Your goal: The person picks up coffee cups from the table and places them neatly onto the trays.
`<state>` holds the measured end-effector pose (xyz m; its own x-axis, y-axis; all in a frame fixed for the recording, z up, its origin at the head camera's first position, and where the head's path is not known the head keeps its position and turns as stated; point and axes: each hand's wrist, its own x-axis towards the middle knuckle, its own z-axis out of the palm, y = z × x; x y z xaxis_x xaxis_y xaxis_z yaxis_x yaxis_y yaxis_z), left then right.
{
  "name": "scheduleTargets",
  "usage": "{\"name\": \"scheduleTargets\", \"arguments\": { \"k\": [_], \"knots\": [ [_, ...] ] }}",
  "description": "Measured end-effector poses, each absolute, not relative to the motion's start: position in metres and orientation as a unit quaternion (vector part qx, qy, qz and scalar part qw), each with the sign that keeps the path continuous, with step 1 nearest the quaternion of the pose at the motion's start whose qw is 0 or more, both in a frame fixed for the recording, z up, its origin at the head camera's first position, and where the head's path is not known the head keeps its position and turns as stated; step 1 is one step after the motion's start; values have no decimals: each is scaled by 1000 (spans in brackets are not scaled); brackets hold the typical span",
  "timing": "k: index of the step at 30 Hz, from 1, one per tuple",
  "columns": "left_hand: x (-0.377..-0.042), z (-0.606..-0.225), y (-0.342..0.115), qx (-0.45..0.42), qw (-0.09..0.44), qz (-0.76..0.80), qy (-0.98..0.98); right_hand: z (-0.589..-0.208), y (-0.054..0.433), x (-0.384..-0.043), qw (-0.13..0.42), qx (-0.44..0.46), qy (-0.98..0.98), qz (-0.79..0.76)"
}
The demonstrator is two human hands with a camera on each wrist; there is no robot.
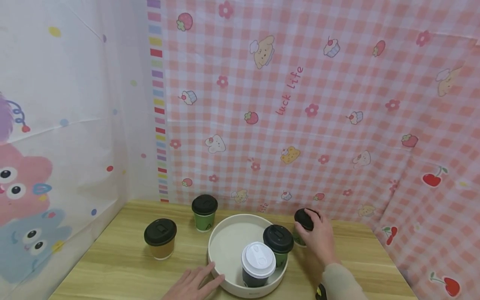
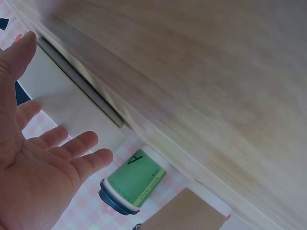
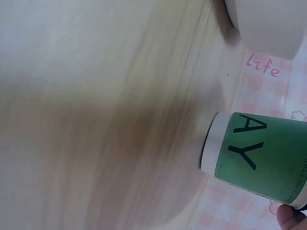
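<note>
My right hand (image 1: 318, 237) grips a green paper cup (image 3: 261, 155) by its black lid (image 1: 303, 220), at the back right of the table. Dark letters show on the cup's side, and its base is close to the tabletop in the right wrist view. My left hand (image 1: 195, 284) has its fingers spread and relaxed, fingertips right at the near-left rim of a round white tray (image 1: 228, 237). Inside the tray, a dark cup with a white lid (image 1: 258, 260) stands in front of a green cup with a black lid (image 1: 278, 239), both upright.
Left of the tray stand a brown cup with a black lid (image 1: 161, 239) and, farther back, another green cup with a black lid (image 1: 204, 212). A small black-and-yellow item (image 1: 321, 291) shows beside the right sleeve. Patterned cloths (image 1: 300, 125) hang behind the wooden table (image 1: 123, 258).
</note>
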<state>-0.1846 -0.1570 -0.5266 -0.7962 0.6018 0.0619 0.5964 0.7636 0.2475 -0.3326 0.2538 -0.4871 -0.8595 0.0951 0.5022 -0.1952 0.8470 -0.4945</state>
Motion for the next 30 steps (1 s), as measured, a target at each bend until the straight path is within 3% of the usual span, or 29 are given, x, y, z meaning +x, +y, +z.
{"name": "scheduleTargets", "arguments": {
  "k": [4,10,30],
  "knots": [
    [-187,-531,-158,328,-7,127,936,-483,262,-324,279,42,-921,269],
    [-188,-534,-158,329,-6,130,935,-474,274,-304,249,39,-933,257],
    [-186,-531,-156,336,-10,129,933,-454,265,-242,318,125,-908,243]
  ]
}}
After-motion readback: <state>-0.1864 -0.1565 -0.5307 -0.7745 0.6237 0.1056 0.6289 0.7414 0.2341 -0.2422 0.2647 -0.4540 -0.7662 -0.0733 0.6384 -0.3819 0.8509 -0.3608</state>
